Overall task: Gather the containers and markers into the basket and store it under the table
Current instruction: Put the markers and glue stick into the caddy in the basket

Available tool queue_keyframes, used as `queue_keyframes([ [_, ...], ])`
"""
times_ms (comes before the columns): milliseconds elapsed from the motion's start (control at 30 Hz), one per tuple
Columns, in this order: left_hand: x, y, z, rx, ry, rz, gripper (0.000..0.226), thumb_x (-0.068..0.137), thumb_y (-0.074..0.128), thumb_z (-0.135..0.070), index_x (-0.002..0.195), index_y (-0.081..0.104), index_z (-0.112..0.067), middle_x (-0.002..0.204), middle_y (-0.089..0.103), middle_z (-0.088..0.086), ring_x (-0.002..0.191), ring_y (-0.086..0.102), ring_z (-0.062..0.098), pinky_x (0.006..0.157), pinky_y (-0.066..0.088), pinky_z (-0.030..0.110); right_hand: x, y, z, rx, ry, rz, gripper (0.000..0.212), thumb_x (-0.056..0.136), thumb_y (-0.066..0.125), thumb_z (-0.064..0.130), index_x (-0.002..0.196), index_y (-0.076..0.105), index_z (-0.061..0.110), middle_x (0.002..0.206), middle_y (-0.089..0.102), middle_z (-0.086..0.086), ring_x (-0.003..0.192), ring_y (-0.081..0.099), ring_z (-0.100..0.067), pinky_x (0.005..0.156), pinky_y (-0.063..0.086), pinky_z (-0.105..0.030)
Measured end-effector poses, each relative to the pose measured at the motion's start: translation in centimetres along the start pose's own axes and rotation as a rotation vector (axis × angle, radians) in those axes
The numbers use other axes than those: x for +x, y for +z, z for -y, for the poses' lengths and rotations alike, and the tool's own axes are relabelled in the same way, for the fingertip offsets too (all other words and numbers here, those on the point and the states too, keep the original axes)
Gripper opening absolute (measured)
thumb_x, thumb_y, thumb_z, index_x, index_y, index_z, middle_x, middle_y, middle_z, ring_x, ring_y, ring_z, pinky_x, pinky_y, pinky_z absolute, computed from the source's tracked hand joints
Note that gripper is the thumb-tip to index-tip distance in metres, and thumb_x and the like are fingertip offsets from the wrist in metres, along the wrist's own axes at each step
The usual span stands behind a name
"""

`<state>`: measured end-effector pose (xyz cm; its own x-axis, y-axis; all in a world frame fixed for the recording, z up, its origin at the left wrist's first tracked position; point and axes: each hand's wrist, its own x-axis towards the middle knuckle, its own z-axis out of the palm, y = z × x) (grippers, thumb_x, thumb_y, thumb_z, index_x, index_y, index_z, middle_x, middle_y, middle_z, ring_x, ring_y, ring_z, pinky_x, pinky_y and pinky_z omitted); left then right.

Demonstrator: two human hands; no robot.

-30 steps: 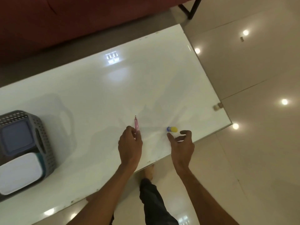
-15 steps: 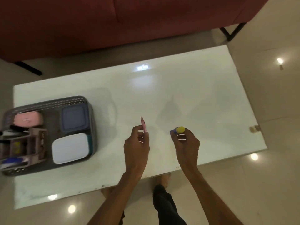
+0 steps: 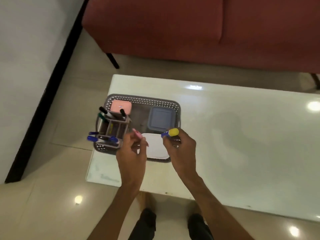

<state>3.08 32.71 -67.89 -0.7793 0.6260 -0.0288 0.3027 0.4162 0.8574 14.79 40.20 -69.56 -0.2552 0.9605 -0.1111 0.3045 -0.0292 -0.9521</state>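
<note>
A grey perforated basket [image 3: 143,99] stands at the left end of the white table [image 3: 242,153]. Inside it are a pink container [image 3: 120,106], a blue-lidded container [image 3: 161,119], a white-lidded container [image 3: 155,146] and a grey marker holder [image 3: 113,128] with several markers. My left hand [image 3: 132,153] pinches a pink marker [image 3: 137,133] over the basket's front part. My right hand [image 3: 181,149] grips a yellow-capped blue marker [image 3: 170,132] above the white-lidded container.
A red sofa [image 3: 190,28] on black legs runs behind the table. A white wall with a black skirting [image 3: 43,94] lies to the left. Glossy beige floor tiles surround the table, and my feet show below its front edge.
Both hands lifted their markers off the table's right half and carried them left until they hang over the basket. The camera swung left with them.
</note>
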Motion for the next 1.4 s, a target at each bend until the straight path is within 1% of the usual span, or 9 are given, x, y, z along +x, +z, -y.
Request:
queue_keyframes([
  [133, 3.0, -4.0, 2.1, 0.007, -0.027, -0.124, 0.017, 0.089, 0.071, -0.026, 0.103, 0.061, -0.023, 0.085, 0.066, -0.025, 0.081, 0.068, -0.003, 0.071, 0.050, 0.002, 0.7, 5.0, 1.4, -0.048, -0.040, 0.081, 0.018, 0.086, 0.075, 0.016, 0.101, 0.069, 0.024, 0.089, 0.070, 0.016, 0.084, 0.066, 0.005, 0.077, 0.051, -0.007],
  [267, 5.7, -6.5, 3.5, -0.027, 0.005, -0.151, 0.018, 0.089, 0.072, -0.023, 0.104, 0.063, -0.018, 0.088, 0.073, -0.011, 0.077, 0.072, 0.001, 0.067, 0.056, 0.010, 1.7, 9.0, 2.3, -0.069, -0.078, 0.134, 0.018, 0.085, 0.075, 0.010, 0.102, 0.072, 0.015, 0.094, 0.074, 0.003, 0.085, 0.068, -0.006, 0.077, 0.056, -0.016],
  [400, 8.9, -7.4, 4.4, -0.017, -0.049, -0.103, 0.016, 0.087, 0.073, -0.018, 0.100, 0.063, -0.021, 0.089, 0.074, -0.010, 0.082, 0.073, 0.002, 0.071, 0.060, 0.019, 2.7, 12.2, 2.3, -0.153, -0.075, 0.186, 0.017, 0.084, 0.075, 0.007, 0.100, 0.073, 0.012, 0.093, 0.074, -0.003, 0.084, 0.067, -0.017, 0.074, 0.055, -0.027],
  [500, 10.8, -7.1, 5.2, 0.055, -0.108, -0.047, 0.015, 0.086, 0.074, -0.012, 0.095, 0.065, -0.020, 0.086, 0.072, -0.010, 0.080, 0.072, 0.003, 0.078, 0.062, 0.025, 3.3, 14.3, 1.8, -0.191, -0.059, 0.196, 0.016, 0.085, 0.074, 0.009, 0.100, 0.074, 0.012, 0.093, 0.074, -0.001, 0.081, 0.065, -0.011, 0.070, 0.051, -0.018],
  [667, 12.1, -6.2, 6.4, 0.227, -0.168, 0.042, 0.013, 0.087, 0.072, -0.012, 0.099, 0.065, -0.013, 0.095, 0.074, 0.002, 0.091, 0.071, 0.021, 0.087, 0.060, 0.041, 3.6, 16.7, 0.4, -0.224, 0.004, 0.238, 0.013, 0.086, 0.071, 0.009, 0.098, 0.073, 0.015, 0.091, 0.073, 0.005, 0.073, 0.062, 0.001, 0.066, 0.044, -0.005],
  [833, 12.4, -5.7, 7.0, 0.300, -0.176, 0.039, 0.014, 0.086, 0.073, -0.009, 0.097, 0.066, -0.011, 0.090, 0.073, 0.002, 0.077, 0.065, 0.013, 0.085, 0.057, 0.028, 4.0, 18.2, -0.8, -0.307, -0.008, 0.262, 0.016, 0.085, 0.072, 0.006, 0.099, 0.073, 0.012, 0.098, 0.075, -0.005, 0.082, 0.066, -0.018, 0.072, 0.056, -0.027],
  [967, 12.4, -5.5, 6.8, 0.322, -0.205, 0.044, 0.016, 0.086, 0.073, -0.008, 0.100, 0.065, -0.011, 0.094, 0.073, 0.004, 0.081, 0.066, 0.016, 0.087, 0.059, 0.034, 4.2, 18.7, -1.5, -0.392, -0.028, 0.277, 0.018, 0.086, 0.072, 0.007, 0.103, 0.071, 0.010, 0.105, 0.072, -0.009, 0.088, 0.065, -0.021, 0.074, 0.049, -0.019],
  [1133, 12.2, -5.8, 6.3, 0.346, -0.208, 0.055, 0.028, 0.088, 0.071, -0.009, 0.114, 0.063, -0.011, 0.106, 0.073, 0.005, 0.096, 0.071, 0.024, 0.093, 0.058, 0.041, 4.3, 18.5, -1.5, -0.433, -0.025, 0.288, 0.027, 0.086, 0.075, 0.012, 0.112, 0.069, 0.012, 0.115, 0.070, -0.008, 0.099, 0.066, -0.022, 0.085, 0.053, -0.027],
  [1400, 11.1, -8.9, 5.1, 0.335, -0.092, 0.080, 0.037, 0.091, 0.067, -0.007, 0.126, 0.060, -0.013, 0.117, 0.072, 0.008, 0.098, 0.074, 0.026, 0.087, 0.060, 0.042, 2.9, 14.6, 0.0, -0.394, -0.044, 0.228, 0.042, 0.082, 0.077, 0.011, 0.122, 0.064, 0.015, 0.110, 0.068, 0.000, 0.093, 0.058, -0.008, 0.082, 0.058, -0.031],
])
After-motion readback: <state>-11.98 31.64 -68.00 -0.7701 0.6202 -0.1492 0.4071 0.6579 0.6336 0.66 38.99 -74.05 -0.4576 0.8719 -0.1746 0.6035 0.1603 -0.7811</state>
